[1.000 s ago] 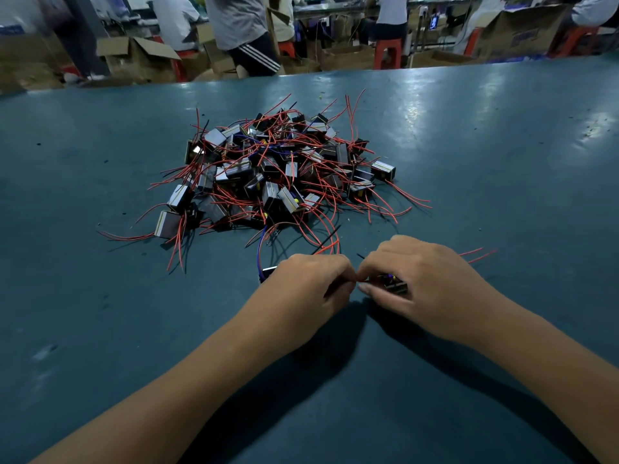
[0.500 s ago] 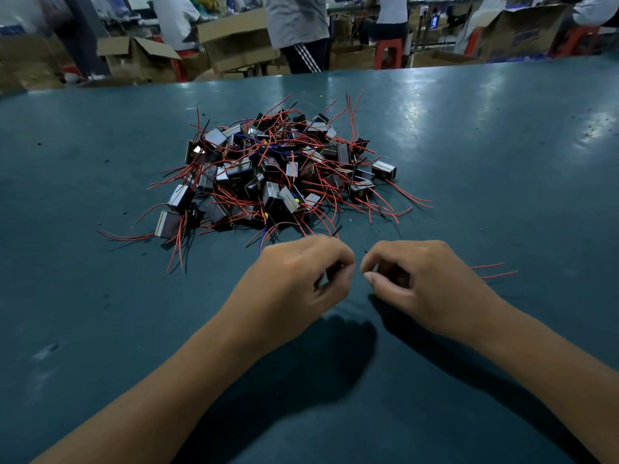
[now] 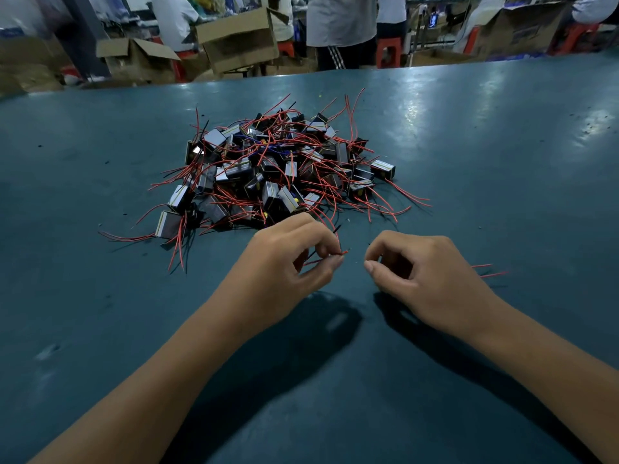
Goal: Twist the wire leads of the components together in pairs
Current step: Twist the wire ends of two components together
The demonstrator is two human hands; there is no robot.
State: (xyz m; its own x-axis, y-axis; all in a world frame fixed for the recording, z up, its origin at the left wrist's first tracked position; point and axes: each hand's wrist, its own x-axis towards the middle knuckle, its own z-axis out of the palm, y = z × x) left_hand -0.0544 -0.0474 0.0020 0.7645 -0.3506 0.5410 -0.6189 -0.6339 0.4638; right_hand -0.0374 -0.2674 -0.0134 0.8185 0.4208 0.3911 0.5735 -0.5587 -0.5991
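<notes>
While the left hand [image 3: 284, 262] pinches red wire ends [image 3: 330, 257] between thumb and forefinger, the right hand [image 3: 422, 276] sits just beside it, fingers curled — what it holds is hidden, though two red wires [image 3: 489, 270] stick out past its far side. Beyond both hands lies the pile of small parts [image 3: 274, 172] on the blue-green table [image 3: 485, 169].

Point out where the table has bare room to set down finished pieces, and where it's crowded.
Bare table runs right of the pile of components, past its trailing red leads. Another bare patch lies left of the pile, and a third near the camera, between the forearms. It is crowded between the pile's near edge and the left hand and right hand; two red wires lie just right of the right hand.
</notes>
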